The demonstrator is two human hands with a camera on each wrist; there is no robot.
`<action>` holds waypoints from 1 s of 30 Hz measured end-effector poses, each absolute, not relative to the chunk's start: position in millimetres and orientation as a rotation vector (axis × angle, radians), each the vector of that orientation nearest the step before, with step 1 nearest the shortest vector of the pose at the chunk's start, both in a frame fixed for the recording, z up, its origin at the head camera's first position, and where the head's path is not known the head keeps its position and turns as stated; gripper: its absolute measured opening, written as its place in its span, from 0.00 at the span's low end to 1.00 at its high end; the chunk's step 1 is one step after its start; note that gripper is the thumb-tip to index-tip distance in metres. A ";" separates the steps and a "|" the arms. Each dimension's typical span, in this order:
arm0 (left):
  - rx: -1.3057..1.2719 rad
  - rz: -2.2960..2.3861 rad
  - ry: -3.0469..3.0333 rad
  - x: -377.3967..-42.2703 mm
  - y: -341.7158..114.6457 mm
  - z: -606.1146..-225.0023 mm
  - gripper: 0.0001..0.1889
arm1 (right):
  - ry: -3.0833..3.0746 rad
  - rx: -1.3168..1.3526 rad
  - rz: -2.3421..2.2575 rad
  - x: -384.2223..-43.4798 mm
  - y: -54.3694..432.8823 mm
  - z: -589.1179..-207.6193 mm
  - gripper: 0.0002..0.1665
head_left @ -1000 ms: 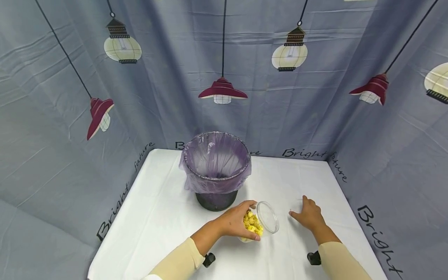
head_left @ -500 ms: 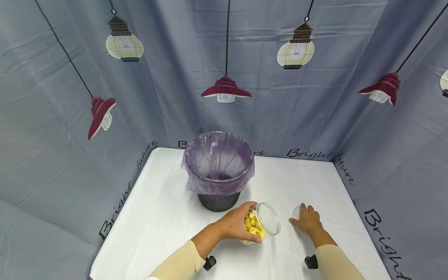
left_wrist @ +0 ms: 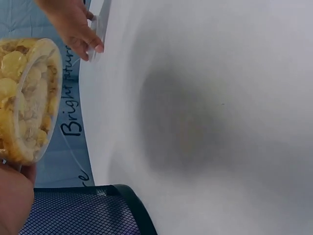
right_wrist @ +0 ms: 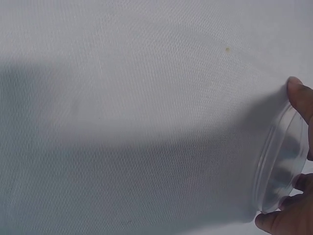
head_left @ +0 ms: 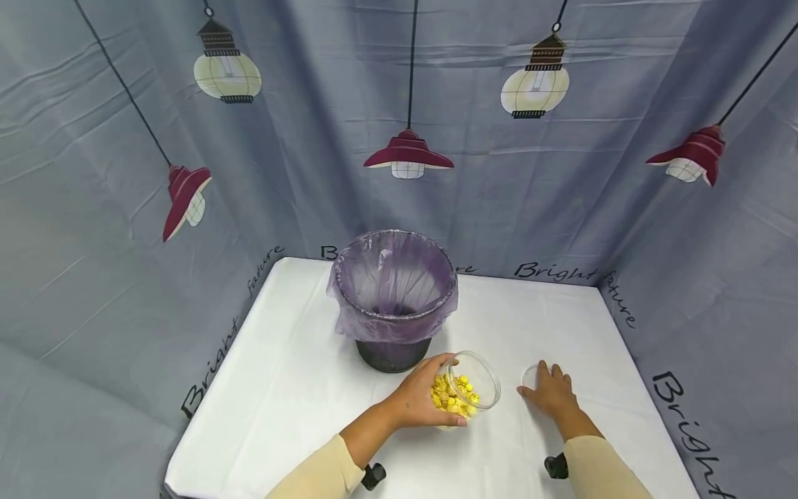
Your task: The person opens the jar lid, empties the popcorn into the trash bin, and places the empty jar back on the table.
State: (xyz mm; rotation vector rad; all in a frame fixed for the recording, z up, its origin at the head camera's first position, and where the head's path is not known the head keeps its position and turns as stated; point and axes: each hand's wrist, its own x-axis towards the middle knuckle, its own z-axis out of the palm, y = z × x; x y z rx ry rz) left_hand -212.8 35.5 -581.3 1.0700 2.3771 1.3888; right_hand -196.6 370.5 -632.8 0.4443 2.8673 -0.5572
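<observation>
Closest up are 2 cream sleeves [head_left: 318, 475], smooth fabric, each with a chunky black block [head_left: 374, 477] by the wrist. The left hand [head_left: 425, 396] is wrapped around a jar [left_wrist: 36, 98], thumb on one side and fingers on the other. It's clear, glossy plastic, short and round, held tilted with its thin ring of a rim leaning to the right. In the left wrist view it looks lifted off the table. Inside is yellow popcorn [head_left: 451, 396], all bumpy, knobbly balls packed against the wall.

The right hand [head_left: 551, 391] is spread fairly wide over a lid [right_wrist: 281, 161], thumb at 1 edge and fingertips at the other, so it's got a grip on it. The lid's a shallow, see-through disc with a stepped edge, down at the table [head_left: 268, 423], to the right of the jar. The white table cover shows a fine ribbed weave up close, plus 1 tiny brownish speck [right_wrist: 227, 49].

Just past the left hand is a round bin [head_left: 391, 357], dark mesh, with a crinkly purple liner [head_left: 399, 331] folded over the rim. Way back hangs a creased grey-blue curtain [head_left: 299, 145] printed with lamps [head_left: 408, 151] and loopy black lettering [head_left: 555, 272].
</observation>
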 end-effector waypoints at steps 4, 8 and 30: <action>1.006 1.533 2.236 -207.6 29.9 -581.9 0.57 | 2.856 0.453 -0.576 -196.7 367.7 -628.3 0.56; 0.934 1.596 2.169 -201.3 23.1 -579.9 0.58 | 2.855 0.457 -0.583 -196.3 366.2 -628.2 0.56; 0.887 1.681 2.316 -191.7 -48.4 -539.4 0.56 | 2.847 0.434 -0.622 -195.8 371.2 -629.9 0.58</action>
